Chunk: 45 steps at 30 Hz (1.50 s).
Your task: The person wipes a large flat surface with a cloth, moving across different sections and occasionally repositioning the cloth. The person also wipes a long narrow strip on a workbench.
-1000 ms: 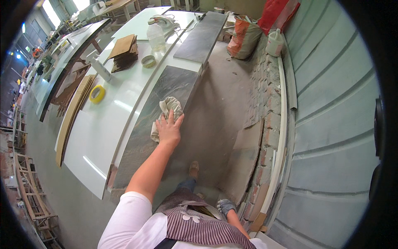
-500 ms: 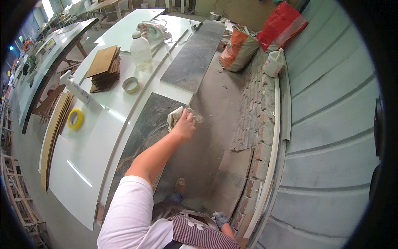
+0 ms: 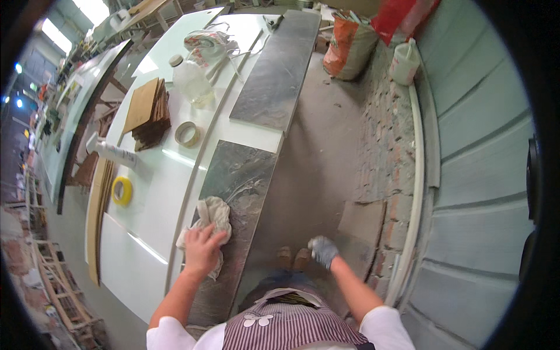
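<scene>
My left hand (image 3: 203, 251) is bare and presses a crumpled white rag (image 3: 216, 213) onto a dark, marble-patterned slab (image 3: 245, 175), its fingers bent over the cloth. The rag lies along the slab's left side and partly overhangs the white panel. My right hand (image 3: 324, 252), in a grey glove, hangs over the floor to the right of the slab. Its fingers look curled in, with nothing visible in them. A second dark slab (image 3: 274, 70) lies farther off on the same white work surface (image 3: 146, 216).
On the white surface are a yellow tape roll (image 3: 122, 191), a beige tape roll (image 3: 187, 134), a spray bottle (image 3: 114, 153), stacked brown cardboard pieces (image 3: 146, 111) and a clear bottle (image 3: 191, 81). A stuffed sack (image 3: 350, 46) and white jug (image 3: 405, 62) stand by the low brick wall (image 3: 379, 151).
My left hand has drawn the rag from the slab's far right corner back toward me and left. My gloved right hand has come up and forward into fuller view.
</scene>
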{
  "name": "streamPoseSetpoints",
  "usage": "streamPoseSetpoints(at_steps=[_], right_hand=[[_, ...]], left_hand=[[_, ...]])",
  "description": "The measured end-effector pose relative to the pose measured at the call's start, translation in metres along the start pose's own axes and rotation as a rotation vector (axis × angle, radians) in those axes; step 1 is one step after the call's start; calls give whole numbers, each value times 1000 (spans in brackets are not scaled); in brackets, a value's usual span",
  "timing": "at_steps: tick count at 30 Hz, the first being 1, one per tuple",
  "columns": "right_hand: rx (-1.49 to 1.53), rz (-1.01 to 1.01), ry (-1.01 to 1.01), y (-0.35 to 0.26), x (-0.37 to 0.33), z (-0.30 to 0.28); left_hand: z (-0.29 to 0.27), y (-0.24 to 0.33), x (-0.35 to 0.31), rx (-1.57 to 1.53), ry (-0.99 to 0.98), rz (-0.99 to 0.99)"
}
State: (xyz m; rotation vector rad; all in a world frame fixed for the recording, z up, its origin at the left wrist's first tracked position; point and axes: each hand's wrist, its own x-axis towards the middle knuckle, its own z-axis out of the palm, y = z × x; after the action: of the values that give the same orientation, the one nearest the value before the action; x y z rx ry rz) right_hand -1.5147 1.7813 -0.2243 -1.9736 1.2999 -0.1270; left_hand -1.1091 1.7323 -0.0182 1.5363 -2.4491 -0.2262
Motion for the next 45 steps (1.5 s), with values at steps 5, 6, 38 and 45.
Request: streamPoseSetpoints(at_steps=[5,6,38,45], right_hand=[[847,355,270,-102,129,-139],[807,272,349,-94,150,-137],[213,362,237,-132,207,-211],[159,345,208,-130,208,-210]], left_hand=[[25,-8,-31,122,67,-13],[28,-8,-30,120,64,-3],[26,-11,-36,97,10,-13],[25,-11,-31,98,16,4]])
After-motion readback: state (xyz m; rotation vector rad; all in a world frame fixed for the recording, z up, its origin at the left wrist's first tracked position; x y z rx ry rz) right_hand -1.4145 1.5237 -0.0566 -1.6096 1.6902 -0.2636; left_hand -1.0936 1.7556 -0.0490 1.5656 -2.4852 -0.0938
